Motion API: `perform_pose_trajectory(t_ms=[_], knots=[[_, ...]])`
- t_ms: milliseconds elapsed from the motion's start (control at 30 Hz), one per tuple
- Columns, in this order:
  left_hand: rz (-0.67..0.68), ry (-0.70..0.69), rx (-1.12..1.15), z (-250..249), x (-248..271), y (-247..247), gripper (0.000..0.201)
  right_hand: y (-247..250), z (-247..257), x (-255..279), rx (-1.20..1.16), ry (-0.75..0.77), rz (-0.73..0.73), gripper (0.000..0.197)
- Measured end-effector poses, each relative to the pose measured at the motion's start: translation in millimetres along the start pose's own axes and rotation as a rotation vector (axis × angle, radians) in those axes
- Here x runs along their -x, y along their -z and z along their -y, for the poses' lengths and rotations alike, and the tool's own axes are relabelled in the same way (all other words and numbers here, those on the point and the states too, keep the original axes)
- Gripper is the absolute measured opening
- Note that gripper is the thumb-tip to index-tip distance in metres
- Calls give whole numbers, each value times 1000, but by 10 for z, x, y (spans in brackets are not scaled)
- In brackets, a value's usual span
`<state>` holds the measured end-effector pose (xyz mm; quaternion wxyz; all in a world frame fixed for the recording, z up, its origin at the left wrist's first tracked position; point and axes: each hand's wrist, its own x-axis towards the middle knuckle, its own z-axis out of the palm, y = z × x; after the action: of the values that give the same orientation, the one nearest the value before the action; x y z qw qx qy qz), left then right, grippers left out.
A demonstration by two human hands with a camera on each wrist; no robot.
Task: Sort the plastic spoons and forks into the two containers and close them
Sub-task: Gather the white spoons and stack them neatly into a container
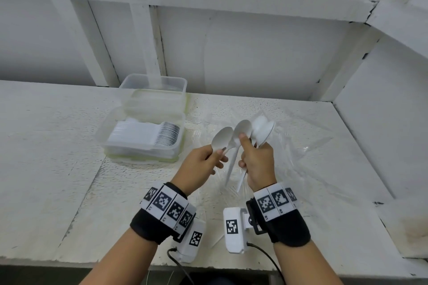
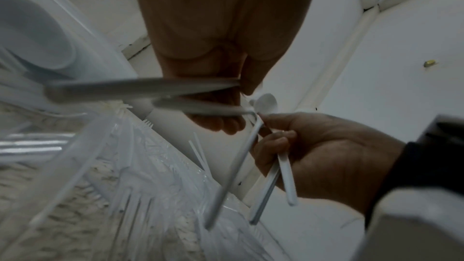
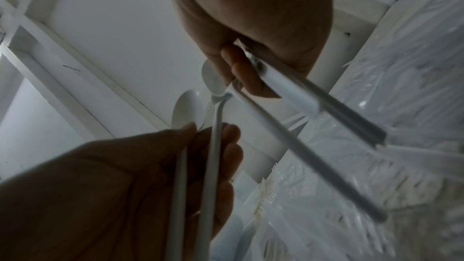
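Observation:
My left hand (image 1: 217, 156) pinches one white plastic spoon (image 1: 222, 137) by its neck, bowl pointing away. Just to its right, my right hand (image 1: 246, 146) grips a bunch of several white spoons (image 1: 262, 129), thumb pressed on the nearest bowl, handles hanging below the fist. In the right wrist view, the left hand (image 3: 213, 146) curls round spoon handles (image 3: 211, 166). A clear container (image 1: 104, 143) on the left holds a packed row of spoons (image 1: 148, 134). A second clear container (image 1: 152, 81) stands behind it. Forks (image 2: 150, 166) lie in clear plastic wrap below the hands.
The crinkled plastic wrap (image 1: 301, 146) spreads over the white table under and right of the hands. A clear lid or tray (image 1: 157, 102) sits between the two containers. White wall panels close off the back and right side. The table's front edge (image 1: 69, 264) is near my arms.

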<state>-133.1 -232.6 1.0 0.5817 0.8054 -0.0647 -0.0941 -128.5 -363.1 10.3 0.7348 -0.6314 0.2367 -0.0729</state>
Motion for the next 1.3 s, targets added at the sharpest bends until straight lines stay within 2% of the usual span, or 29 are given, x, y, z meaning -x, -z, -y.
perform_pose_trajectory(t_ms=[167,300,400,500,567,700,900,1033,1133,1233,1300], knots=[[0,203,338,-8,-4,51,24,138,72,8,5,80,-16,18],[116,247,466,-53,25,67,25,82,50,57,77,144,55,15],[204,268,534,-69,57,78,23,-29,-15,96,169,209,94,11],[234,260,473,-69,78,120,28,-88,-74,113,274,241,146,26],[246,242,434,-57,92,148,30,-95,-70,128,309,263,203,23],[266,279,499,-17,108,190,30,-113,-69,102,228,184,284,12],[376,331,603,12,90,241,27,-157,-141,39,228,124,280,24],[393,337,690,34,69,260,30,-153,-128,11,194,68,273,16],[459,336,725,31,49,276,29,-130,-86,6,147,40,302,12],[501,349,714,46,23,300,34,-106,-47,7,163,52,296,14],[486,353,694,47,16,295,28,-101,-13,17,204,83,303,14]])
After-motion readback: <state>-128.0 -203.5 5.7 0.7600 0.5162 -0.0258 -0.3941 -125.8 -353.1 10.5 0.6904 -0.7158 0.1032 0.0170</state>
